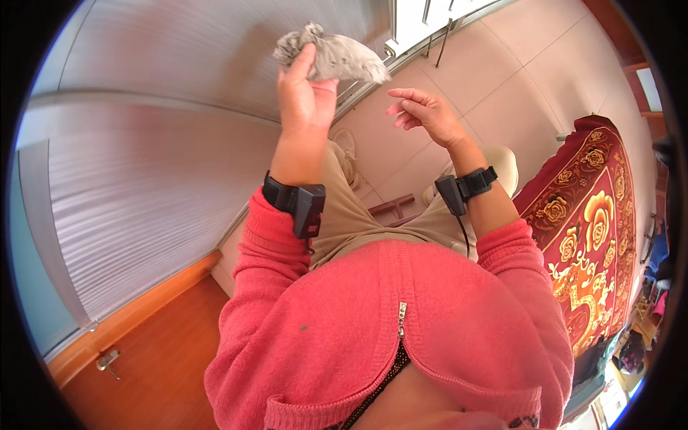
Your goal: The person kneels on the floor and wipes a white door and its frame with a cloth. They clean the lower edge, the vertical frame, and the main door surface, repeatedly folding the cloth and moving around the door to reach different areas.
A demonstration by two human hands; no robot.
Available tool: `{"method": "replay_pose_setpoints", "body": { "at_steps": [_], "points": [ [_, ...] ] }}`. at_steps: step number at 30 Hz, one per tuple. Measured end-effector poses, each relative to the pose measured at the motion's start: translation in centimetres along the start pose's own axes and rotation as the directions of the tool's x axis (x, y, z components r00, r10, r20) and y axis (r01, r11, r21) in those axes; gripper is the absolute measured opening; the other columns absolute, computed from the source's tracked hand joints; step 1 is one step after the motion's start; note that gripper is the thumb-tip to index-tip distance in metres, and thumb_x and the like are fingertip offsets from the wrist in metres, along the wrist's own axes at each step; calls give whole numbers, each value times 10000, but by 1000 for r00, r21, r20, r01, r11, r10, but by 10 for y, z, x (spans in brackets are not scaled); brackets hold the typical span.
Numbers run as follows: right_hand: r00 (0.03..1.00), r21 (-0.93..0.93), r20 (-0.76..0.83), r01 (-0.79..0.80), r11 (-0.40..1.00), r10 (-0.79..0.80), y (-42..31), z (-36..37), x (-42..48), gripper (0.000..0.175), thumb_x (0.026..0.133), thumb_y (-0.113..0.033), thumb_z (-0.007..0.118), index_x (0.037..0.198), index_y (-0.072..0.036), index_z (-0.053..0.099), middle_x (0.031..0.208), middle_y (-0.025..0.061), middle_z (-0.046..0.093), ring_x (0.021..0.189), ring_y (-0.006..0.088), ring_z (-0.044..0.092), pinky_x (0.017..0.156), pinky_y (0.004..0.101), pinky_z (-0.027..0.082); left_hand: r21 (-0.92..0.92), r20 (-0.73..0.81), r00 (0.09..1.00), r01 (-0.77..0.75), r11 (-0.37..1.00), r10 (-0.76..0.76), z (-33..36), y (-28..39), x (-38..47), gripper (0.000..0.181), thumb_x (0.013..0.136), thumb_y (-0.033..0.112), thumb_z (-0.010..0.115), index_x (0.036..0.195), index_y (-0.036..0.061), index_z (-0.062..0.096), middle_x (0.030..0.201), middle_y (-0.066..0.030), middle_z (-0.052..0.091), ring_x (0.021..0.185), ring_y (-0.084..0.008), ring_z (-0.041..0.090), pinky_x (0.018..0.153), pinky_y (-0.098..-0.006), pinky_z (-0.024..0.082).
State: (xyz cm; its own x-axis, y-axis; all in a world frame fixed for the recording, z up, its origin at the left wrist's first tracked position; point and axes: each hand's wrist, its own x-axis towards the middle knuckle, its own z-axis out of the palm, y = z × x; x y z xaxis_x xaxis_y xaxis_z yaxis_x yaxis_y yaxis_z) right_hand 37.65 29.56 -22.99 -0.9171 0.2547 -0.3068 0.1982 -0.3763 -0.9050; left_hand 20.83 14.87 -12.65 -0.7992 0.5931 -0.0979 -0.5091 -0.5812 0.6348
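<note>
A crumpled grey-white cloth is gripped in my left hand, with the thumb lying over it and the loose end pointing right. Behind the cloth stands a ribbed, translucent panel; whether the cloth touches it I cannot tell. To the right, my right hand is raised over the tiled floor, its fingers partly curled and nothing held in them. The cloth's tip lies a little above and left of those fingers, apart from them.
A red and gold rose-patterned cloth drapes something at the right. A wooden door with a metal handle is at the lower left. Below my hands, a dark reddish bar frame shows between my legs. Thin metal rods stand near the bright opening.
</note>
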Motion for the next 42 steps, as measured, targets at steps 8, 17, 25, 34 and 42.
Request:
{"method": "replay_pose_setpoints", "body": {
  "at_steps": [8,17,25,34,42],
  "points": [
    [919,-647,-57,263,716,-390,-25,32,-6,567,858,-235,665,1365,-59,484,1287,117,556,1159,217,532,981,346,429,-53,-71,996,46,998,-50,-14,30,-24,311,930,130,572,1202,-13,521,1204,-119,592,1133,-288,556,995,-490,431],
    [929,-349,-97,305,886,-358,-95,93,-31,331,878,-187,661,1177,-50,629,976,-1,653,902,99,579,829,249,462,-20,310,937,173,985,-159,3,26,-64,368,944,203,493,1271,36,475,1263,-130,555,1198,-272,512,1021,-448,399],
    [928,-253,-44,347,903,-369,-104,103,-59,218,861,-111,652,1059,-21,647,938,4,655,856,85,574,805,247,458,10,467,871,168,986,-154,6,37,-88,575,800,19,463,1366,57,368,1313,-132,501,1205,-276,498,1028,-449,387],
    [786,-231,-272,506,831,-555,-149,107,-68,106,856,-57,607,955,-22,621,789,3,628,659,66,542,604,218,441,290,319,946,-39,956,-58,3,51,-87,484,832,-58,549,1290,77,469,1127,-61,597,1051,-175,579,887,-375,485],
    [672,-274,-164,673,687,-723,-183,124,-80,97,879,33,550,935,-23,606,974,54,664,828,73,589,725,201,465,230,198,978,-118,966,73,-3,52,-84,174,830,25,640,971,112,588,967,-3,632,897,-127,604,775,-298,501]
  ]
}}
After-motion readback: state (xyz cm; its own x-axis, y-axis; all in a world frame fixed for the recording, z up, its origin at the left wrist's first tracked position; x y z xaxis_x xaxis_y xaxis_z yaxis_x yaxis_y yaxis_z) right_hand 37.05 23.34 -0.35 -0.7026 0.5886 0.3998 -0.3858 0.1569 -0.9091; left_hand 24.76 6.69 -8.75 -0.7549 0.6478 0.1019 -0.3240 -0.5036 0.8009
